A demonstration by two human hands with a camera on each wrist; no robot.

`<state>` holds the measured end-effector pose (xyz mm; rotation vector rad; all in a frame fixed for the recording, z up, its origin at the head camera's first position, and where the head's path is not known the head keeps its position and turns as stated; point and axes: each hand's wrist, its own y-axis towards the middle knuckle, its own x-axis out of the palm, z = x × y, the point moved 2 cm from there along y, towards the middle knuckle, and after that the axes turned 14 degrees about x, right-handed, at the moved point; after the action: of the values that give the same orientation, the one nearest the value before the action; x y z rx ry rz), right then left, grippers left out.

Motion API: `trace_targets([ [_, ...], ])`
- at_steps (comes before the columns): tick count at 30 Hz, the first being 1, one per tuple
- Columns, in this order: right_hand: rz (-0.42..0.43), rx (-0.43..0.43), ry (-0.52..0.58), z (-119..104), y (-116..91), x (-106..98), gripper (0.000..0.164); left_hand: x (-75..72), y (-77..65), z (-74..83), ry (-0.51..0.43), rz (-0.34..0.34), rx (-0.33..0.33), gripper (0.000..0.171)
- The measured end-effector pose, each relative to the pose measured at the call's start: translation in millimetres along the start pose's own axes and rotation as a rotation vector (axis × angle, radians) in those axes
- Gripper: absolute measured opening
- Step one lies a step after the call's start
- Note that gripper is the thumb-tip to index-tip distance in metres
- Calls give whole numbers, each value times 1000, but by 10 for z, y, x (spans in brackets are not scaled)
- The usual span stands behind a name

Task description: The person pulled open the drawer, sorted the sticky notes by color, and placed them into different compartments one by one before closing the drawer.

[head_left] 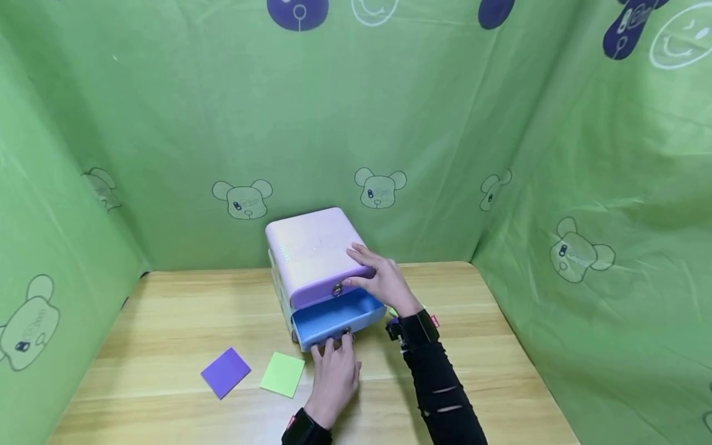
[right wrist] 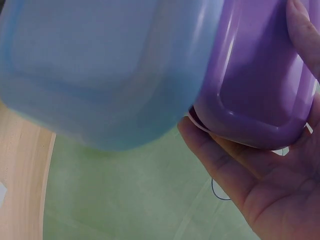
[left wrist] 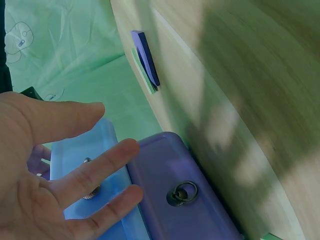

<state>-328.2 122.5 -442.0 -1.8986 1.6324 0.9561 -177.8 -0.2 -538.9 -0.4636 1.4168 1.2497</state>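
A small drawer cabinet [head_left: 317,241] with a pale purple top stands on the table. Its blue drawer [head_left: 334,316] is pulled out below the purple top drawer [head_left: 314,292], and the visible inside is bare. My left hand [head_left: 335,380] is at the blue drawer's front, fingertips by its ring pull [head_left: 347,332]. In the left wrist view its fingers spread nearly straight over that front, and a purple lower drawer [left wrist: 167,165] with a metal ring shows beside it. My right hand [head_left: 386,285] holds the cabinet's upper right corner, thumb on the purple front, fingers along the side.
A purple sticky-note pad [head_left: 225,373] and a green pad [head_left: 282,374] lie on the wooden table [head_left: 183,309], left of my left hand. More purple and green pads [left wrist: 145,60] lie to the right, mostly hidden in the head view. Green cloth [head_left: 311,123] encloses the table.
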Motion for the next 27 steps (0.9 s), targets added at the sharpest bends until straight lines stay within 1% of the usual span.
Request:
trace_targets([
  [5,-8,1,-2,-21,-3,-5,71,-27,-26,40,1,6,1,52],
  [13,-5,13,7,-27,3,-4,70,-55,-75,113,-26,-18,-7,53],
  [17,-13,19,16,-20,-2,10,70,-76,-113,151,-56,-33,-19,51],
  [20,-26,30,22,-13,-12,21,70,-99,-139,178,-80,-30,-22,47],
  [27,-16,29,17,-3,-3,17,70,-158,-150,213,-86,-15,-18,43],
])
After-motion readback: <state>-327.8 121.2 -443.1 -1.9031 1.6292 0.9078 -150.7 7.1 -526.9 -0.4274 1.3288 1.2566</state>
